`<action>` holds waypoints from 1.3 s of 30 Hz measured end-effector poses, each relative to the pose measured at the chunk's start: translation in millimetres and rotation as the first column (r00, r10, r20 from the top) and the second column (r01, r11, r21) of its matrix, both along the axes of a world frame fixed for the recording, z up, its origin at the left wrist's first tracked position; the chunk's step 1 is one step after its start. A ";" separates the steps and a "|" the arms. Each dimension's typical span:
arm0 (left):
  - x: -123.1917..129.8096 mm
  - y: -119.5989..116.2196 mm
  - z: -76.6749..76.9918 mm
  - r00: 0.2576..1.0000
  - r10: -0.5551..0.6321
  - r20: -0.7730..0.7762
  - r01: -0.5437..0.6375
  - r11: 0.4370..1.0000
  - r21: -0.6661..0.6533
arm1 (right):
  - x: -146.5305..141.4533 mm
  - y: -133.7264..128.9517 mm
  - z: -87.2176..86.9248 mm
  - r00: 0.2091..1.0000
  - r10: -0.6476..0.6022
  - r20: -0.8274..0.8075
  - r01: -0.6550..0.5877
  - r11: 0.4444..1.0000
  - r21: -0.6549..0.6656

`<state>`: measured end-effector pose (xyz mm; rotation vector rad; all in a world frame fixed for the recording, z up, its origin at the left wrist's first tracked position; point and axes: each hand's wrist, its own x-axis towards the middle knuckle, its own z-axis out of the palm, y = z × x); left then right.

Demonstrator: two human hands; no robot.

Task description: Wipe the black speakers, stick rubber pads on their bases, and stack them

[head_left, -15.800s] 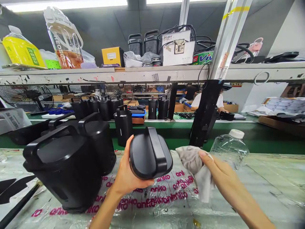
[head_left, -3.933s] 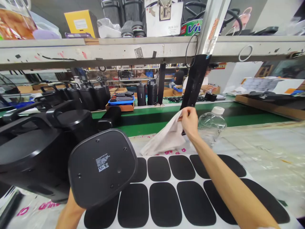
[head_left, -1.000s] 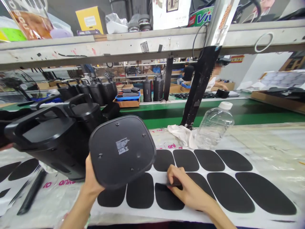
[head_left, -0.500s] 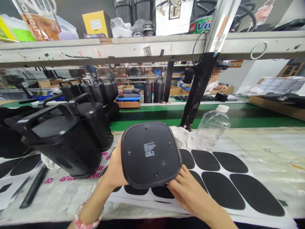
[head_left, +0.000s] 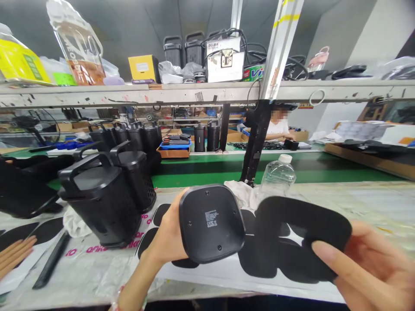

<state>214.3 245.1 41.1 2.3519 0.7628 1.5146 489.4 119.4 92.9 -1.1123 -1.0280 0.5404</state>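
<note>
My left hand (head_left: 170, 235) is wrapped round a black device (head_left: 201, 242), whose rounded-square base faces me. Small screws and a printed white label show on the base; the rest of its body is hidden behind it. To the right, my right hand (head_left: 372, 268) pinches a thin black rounded-square pad (head_left: 308, 211) between thumb and fingers, slightly blurred and apart from the device. Below both hands lies a white sheet (head_left: 223, 273) bearing several similar black pads, partly covered by the device and the held pad.
Black devices with handles (head_left: 103, 203) stand at the left, beside a black bar (head_left: 52, 261). Another person's hand (head_left: 16, 255) rests on a sheet at the far left. A clear bottle (head_left: 278, 175) and white cloth (head_left: 241, 192) sit before a dark post (head_left: 256, 147). A shelf (head_left: 181, 93) spans above.
My right hand has left the device and moved right, now with a black pad in it. The device has shifted slightly right and down. Another person's hand has appeared at the left.
</note>
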 end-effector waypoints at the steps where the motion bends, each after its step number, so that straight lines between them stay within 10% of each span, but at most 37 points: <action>1: -0.3 -0.3 -0.4 1.000 0.005 -0.007 -0.005 1.000 0.003 | -5.8 1.8 5.7 0.996 0.078 -0.048 -0.080 0.996 -0.037; 8: 0.0 0.6 -4.6 0.997 -0.069 0.029 0.071 0.995 -0.068 | -32.4 20.6 26.5 0.916 0.294 -0.274 -0.331 0.939 -0.098; 16: 2.0 1.5 -8.1 0.997 -0.071 0.013 0.072 0.994 -0.087 | -46.6 31.3 28.4 0.875 0.465 -0.133 -0.482 0.856 -0.184; 39: 4.6 1.7 -1.3 0.989 -0.128 0.080 0.130 0.991 -0.028 | -46.6 39.6 25.1 0.890 0.426 0.160 -0.392 0.896 -0.208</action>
